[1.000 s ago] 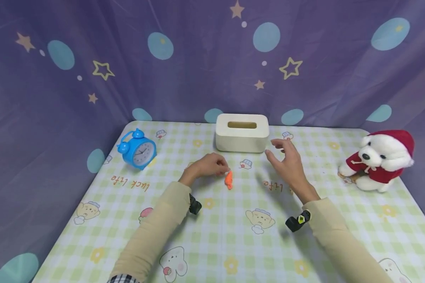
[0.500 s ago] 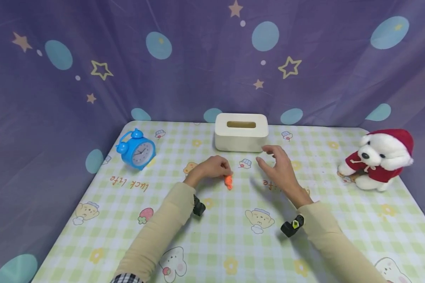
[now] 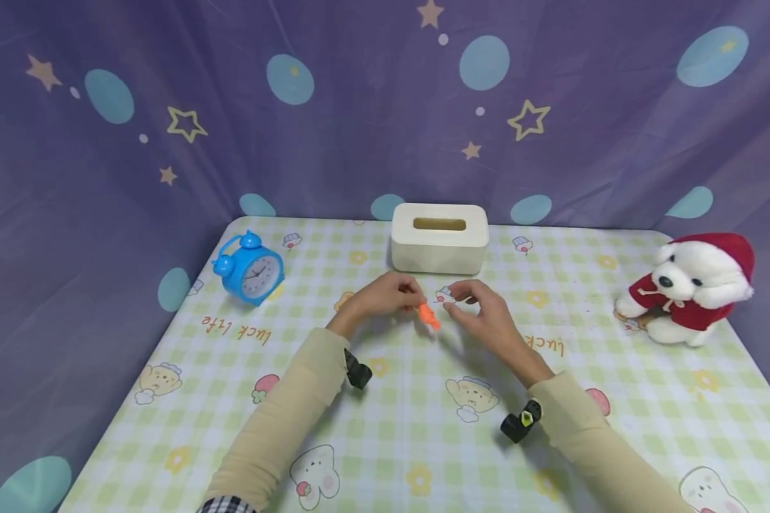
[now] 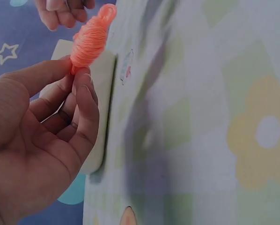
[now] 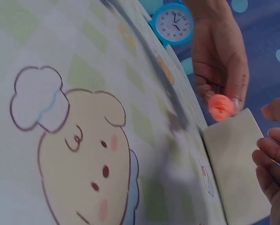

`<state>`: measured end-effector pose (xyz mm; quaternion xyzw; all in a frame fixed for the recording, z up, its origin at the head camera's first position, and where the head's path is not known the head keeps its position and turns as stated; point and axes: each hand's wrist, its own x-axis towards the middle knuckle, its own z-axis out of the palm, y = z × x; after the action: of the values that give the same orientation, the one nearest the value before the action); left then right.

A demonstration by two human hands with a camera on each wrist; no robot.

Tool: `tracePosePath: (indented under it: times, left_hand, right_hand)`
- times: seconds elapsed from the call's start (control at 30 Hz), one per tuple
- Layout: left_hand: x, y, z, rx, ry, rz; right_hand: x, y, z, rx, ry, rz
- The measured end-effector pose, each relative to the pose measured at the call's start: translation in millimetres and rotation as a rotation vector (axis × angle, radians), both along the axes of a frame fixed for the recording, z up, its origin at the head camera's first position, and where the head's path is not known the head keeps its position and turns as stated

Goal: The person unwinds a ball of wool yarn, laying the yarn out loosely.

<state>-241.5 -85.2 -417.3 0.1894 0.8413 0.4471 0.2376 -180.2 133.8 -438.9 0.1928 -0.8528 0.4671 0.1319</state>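
My left hand pinches one end of a small bundle of orange thread between thumb and fingertips. In the left wrist view the thread bundle is wound thick in the middle and narrows to a loop at its free end. It points away from the hand, above the tablecloth. My right hand is just to the right of the bundle, thumb and fingers parted with a gap between them and nothing held. From the right wrist view, the bundle shows end-on in front of the left hand.
Behind the hands stands a cream tissue box with a slot on top. A blue alarm clock is at the back left, and a white plush dog in red sits at the right. A checked cloth covers the table.
The left hand has lifted the thread bundle and swung its free end rightward. My right hand has come left and nearer, from beside the tissue box to close by the bundle.
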Motion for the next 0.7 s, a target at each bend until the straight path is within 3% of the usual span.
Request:
tracePosePath:
  times: [0.33,0.7]
  left_hand:
    - [3.7,1.8,11.7,0.100,-0.093,0.006]
    - [5.4,2.0,17.3,0.125,-0.090,-0.024]
  right_hand:
    - [3.1,-9.1,-1.1,0.002,-0.070,0.103]
    - [5.1,-14.0,2.1,-0.023,-0.150,0.080]
